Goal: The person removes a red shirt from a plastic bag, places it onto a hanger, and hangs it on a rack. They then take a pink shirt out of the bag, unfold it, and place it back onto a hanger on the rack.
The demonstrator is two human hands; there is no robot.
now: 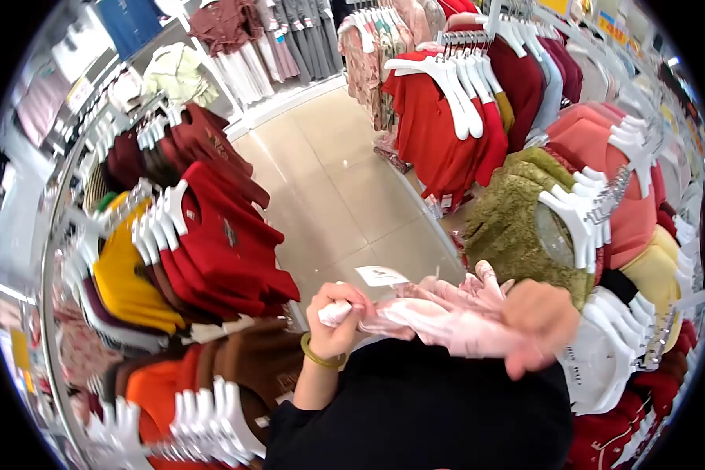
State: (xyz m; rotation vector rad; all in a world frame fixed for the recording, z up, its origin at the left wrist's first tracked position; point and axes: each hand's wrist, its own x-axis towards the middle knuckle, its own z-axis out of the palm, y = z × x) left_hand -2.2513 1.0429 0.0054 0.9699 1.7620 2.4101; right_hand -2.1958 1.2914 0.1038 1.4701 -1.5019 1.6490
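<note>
A pale pink garment (454, 317) is bunched between my two hands, in front of my black top. My left hand (337, 317), with a yellow-green bangle at the wrist, is closed round one end of it, and a small white piece pokes out of the fist. At the other end my right hand (536, 321) is blurred by motion, its fingers curled on the pink cloth. A white tag (381, 276) sticks up beside the garment, close to my left hand.
On the left a rack holds red tops (227, 243), yellow tops (137, 270) and brown ones on white hangers. Racks on the right carry red (439, 117), green lace (517, 219) and coral clothes (603, 172). A tiled aisle (329, 180) runs between them.
</note>
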